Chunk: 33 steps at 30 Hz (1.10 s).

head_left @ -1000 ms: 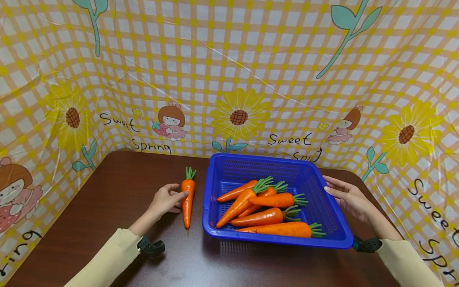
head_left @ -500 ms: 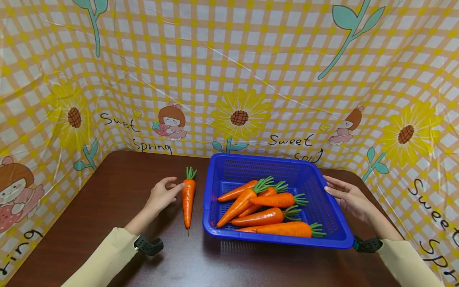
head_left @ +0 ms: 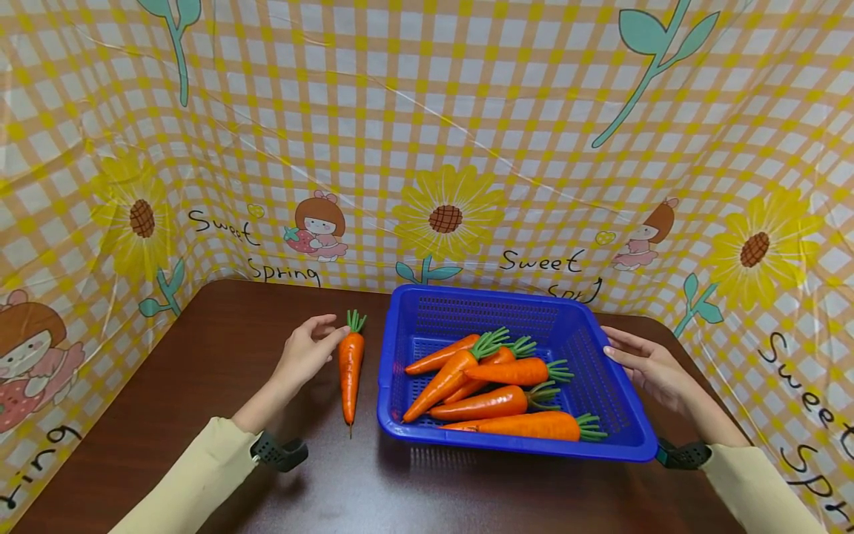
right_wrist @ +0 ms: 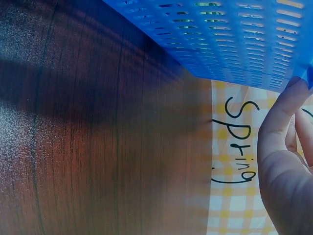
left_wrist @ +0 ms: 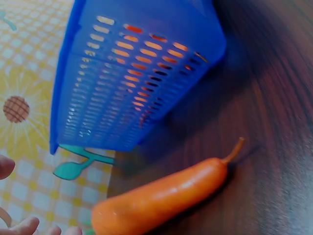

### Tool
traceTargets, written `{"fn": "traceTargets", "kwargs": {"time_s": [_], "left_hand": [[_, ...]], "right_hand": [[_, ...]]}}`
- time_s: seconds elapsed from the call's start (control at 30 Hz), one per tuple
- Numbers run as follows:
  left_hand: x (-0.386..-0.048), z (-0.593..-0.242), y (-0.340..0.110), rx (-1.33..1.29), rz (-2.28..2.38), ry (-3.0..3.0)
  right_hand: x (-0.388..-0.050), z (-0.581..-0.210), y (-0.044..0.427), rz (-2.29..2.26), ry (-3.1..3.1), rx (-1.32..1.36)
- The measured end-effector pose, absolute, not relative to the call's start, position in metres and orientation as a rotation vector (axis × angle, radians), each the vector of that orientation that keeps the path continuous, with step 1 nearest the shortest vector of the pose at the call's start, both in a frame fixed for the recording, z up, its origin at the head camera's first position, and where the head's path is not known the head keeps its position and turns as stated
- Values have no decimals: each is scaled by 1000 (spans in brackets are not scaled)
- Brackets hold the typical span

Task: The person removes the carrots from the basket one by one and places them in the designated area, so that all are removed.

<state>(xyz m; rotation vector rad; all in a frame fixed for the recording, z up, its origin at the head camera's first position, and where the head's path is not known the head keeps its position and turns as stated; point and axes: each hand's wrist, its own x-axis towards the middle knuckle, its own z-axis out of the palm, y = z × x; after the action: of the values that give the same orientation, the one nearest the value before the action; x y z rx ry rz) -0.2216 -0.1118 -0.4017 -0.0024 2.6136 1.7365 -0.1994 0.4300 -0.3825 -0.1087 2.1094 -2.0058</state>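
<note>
Thumb and fingers apart, the left hand has one carrot just to its right; the right hand touches a blue basket (clamped or not, I cannot tell).

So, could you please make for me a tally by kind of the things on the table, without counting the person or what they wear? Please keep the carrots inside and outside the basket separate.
Carrots inside the basket: 6
Carrot outside, on the table: 1
Blue basket: 1
Total: 8
</note>
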Motion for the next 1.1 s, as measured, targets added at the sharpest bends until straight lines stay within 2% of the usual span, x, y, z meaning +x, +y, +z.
{"fn": "traceTargets", "kwargs": {"time_s": [1.1], "left_hand": [[-223, -338, -68, 191, 1685, 2595]], "right_hand": [[-199, -386, 431, -1988, 2131, -130]]}}
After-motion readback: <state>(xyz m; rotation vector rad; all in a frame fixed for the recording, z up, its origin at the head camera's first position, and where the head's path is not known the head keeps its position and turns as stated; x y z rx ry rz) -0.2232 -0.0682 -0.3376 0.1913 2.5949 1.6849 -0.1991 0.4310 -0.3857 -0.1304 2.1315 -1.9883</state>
